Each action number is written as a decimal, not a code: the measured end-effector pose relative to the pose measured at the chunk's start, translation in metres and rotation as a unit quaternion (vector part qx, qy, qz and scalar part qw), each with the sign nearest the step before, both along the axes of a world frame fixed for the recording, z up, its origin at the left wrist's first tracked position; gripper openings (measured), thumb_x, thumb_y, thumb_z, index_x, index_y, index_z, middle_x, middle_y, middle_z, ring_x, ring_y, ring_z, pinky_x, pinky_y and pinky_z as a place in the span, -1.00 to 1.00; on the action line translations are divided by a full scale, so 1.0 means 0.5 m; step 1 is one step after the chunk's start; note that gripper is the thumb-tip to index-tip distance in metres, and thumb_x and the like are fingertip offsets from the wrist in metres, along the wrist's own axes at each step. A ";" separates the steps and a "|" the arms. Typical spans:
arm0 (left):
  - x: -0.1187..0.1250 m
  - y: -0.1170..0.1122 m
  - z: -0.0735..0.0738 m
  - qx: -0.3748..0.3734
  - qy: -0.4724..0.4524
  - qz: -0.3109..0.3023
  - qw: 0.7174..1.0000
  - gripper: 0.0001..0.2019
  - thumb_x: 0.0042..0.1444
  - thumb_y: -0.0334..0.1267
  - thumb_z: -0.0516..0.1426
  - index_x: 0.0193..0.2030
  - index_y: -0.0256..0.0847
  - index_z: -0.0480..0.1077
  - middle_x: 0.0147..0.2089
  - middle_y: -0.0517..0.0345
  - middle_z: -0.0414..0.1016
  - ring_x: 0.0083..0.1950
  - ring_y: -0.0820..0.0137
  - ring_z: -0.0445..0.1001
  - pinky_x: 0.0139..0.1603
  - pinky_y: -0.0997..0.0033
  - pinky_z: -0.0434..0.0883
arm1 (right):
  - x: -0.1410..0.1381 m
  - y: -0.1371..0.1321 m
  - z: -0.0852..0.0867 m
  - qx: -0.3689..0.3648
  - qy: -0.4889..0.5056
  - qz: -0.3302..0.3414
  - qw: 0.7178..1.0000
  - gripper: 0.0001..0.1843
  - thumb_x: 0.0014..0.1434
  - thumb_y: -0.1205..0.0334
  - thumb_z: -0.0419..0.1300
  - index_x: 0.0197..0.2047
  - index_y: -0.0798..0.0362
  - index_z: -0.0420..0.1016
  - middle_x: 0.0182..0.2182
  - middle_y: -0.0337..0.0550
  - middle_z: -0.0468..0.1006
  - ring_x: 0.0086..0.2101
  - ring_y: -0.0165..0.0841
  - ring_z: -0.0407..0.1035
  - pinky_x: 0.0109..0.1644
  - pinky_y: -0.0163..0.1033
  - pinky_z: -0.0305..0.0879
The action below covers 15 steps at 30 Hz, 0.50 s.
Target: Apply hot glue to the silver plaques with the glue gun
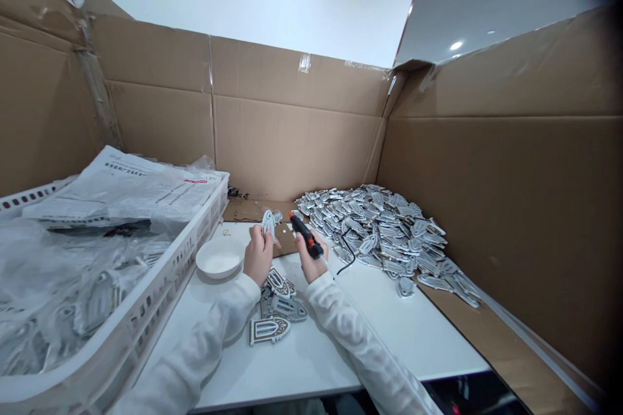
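My left hand (pixel 257 257) pinches a small grey-white arch-shaped piece (pixel 268 223) upright between thumb and fingers. In my right hand (pixel 311 259) is a black glue gun (pixel 306 233) with an orange tip, pointing up and away to the left. A clear glue stick trails from its back end. The gun's tip is a short way right of the held piece, apart from it. Under and between my wrists several flat arch-shaped pieces (pixel 270 331) lie loose on the white table (pixel 311 363); some show a brown pattern.
A large heap of similar grey pieces (pixel 374 227) covers the back right. A white bowl (pixel 220 258) stands left of my left hand. The white plastic basket (pixel 160 292) at left holds bagged pieces and printed paper (pixel 141 188). Cardboard walls (pixel 292 117) enclose the table.
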<state>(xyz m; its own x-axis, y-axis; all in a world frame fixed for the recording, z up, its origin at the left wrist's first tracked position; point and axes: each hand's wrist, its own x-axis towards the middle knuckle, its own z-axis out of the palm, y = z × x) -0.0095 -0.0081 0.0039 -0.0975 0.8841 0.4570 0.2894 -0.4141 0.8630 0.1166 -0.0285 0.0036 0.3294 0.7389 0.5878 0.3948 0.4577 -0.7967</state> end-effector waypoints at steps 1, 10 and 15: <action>-0.003 0.000 0.002 0.005 0.012 0.005 1.000 -0.92 0.08 -0.21 -0.06 -0.35 -0.13 0.12 -0.52 0.21 0.39 -0.42 0.33 0.39 -0.34 0.42 0.18 | 0.005 0.007 0.000 -0.013 0.034 -0.017 0.999 -0.65 0.01 -0.06 0.06 -0.53 0.08 0.29 -0.66 -0.28 0.32 -0.60 -0.44 0.20 -0.49 -0.33 0.12; -0.028 0.019 0.022 0.014 0.037 0.004 0.999 -0.81 -0.06 -0.13 0.09 -0.54 -0.18 0.24 -0.65 0.31 0.20 -0.57 0.47 0.16 -0.50 0.54 0.05 | 0.028 0.050 -0.018 -0.079 0.174 -0.024 0.981 -0.55 -0.03 -0.17 0.01 -0.53 0.09 0.34 -0.55 -0.21 0.41 -0.61 -0.44 0.28 -0.45 -0.30 0.22; -0.033 0.040 0.017 -0.007 -0.084 -0.042 0.996 -0.76 -0.06 -0.09 0.09 -0.50 -0.25 0.28 -0.55 0.25 0.23 -0.47 0.48 0.25 -0.45 0.56 0.18 | 0.012 0.018 -0.008 -0.018 0.055 0.009 0.998 -0.63 0.04 -0.06 -0.01 -0.53 0.07 0.31 -0.58 -0.23 0.35 -0.53 -0.42 0.25 -0.40 -0.31 0.15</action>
